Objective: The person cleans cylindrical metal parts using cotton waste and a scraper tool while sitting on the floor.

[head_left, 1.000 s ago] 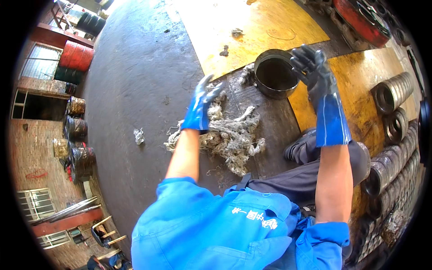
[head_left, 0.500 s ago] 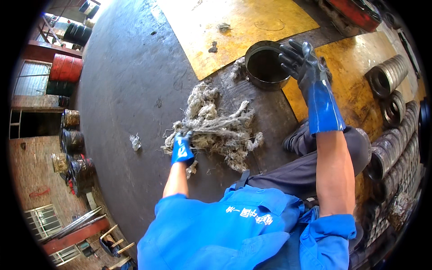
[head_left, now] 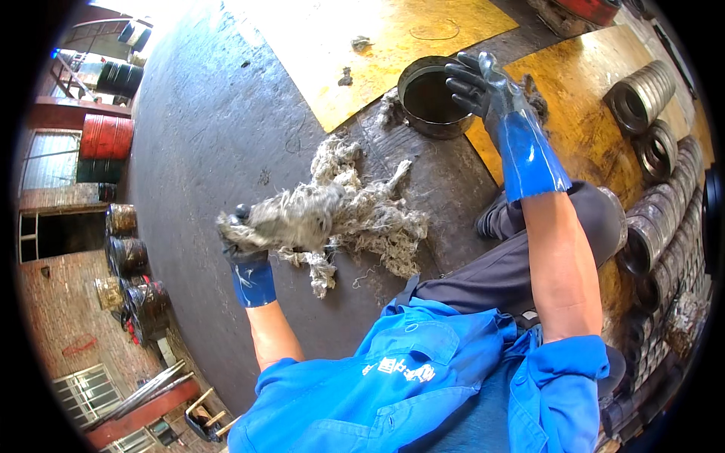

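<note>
My left hand (head_left: 245, 245), in a black-palmed glove with a blue cuff, is closed on a bundle of grey cotton waste (head_left: 298, 215). The bundle stretches rightward, above a loose pile of the same cotton waste (head_left: 393, 219) on the dark floor. My right hand (head_left: 487, 90), gloved likewise, is raised with its fingers stretched out and spread. It appears beside the rim of a round dark metal pan (head_left: 430, 124); whether it touches the rim I cannot tell. A dark fuzzy clump (head_left: 536, 98) shows behind the right glove, partly hidden.
Yellow sheets (head_left: 340, 45) lie on the floor ahead and to the right, with small dark scraps on the far one. Rows of metal rings (head_left: 642, 98) stand along the right. Drums (head_left: 106, 136) line the brick wall at left. My bent knee (head_left: 581, 219) is close by.
My left hand has moved left and pulled a bundle of cotton waste up from the pile. The right hand remains raised and spread near the pan.
</note>
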### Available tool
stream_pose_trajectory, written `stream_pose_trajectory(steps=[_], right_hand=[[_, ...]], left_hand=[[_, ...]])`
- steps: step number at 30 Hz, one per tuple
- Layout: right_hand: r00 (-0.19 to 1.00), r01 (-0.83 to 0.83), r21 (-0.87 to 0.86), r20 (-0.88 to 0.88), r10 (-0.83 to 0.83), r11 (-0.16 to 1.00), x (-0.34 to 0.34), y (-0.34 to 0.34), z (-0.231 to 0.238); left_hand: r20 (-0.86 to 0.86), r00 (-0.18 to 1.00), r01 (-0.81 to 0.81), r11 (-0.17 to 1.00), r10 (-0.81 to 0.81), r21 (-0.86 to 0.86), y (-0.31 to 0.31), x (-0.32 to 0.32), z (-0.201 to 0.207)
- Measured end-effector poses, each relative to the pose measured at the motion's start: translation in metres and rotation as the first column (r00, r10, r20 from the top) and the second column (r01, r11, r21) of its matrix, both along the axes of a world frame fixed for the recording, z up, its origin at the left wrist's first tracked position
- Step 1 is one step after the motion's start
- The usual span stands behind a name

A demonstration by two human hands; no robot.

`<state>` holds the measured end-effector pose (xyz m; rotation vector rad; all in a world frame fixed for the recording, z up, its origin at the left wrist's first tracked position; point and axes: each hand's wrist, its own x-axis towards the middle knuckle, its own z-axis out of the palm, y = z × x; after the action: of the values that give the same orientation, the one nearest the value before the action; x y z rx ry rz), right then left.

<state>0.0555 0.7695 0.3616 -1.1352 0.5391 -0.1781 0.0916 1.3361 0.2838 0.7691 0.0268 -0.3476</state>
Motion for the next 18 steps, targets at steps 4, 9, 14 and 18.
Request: stream_pose_trajectory(steps=[4,9,14,18], right_hand=[[0.999,0.026,0.001,-0.018,-0.026,1.0,-0.003,-0.008,-0.007],[0.997,0.018,0.017,-0.074,-0.017,1.0,-0.01,0.001,0.009],[0.908,-0.292,0.152,0.356,0.223,0.944,-0.013,-0.014,-0.017],[0.997,-0.055,-0.067,-0.049,0.052,0.996,0.002,-0.007,-0.018]], left_hand=[[0.135,0.976,-0.157,0.98,0.172,-0.12,-0.066,-0.008,0.053],[0.644,0.762,-0.118,0.992,0.065,0.039,-0.101,-0.014,0.141],[0.62,0.75,-0.12,0.969,0.232,-0.218,-0.084,-0.015,0.216],[0.743,0.669,0.224,0.955,-0.005,-0.195,-0.114,-0.002,0.254]])
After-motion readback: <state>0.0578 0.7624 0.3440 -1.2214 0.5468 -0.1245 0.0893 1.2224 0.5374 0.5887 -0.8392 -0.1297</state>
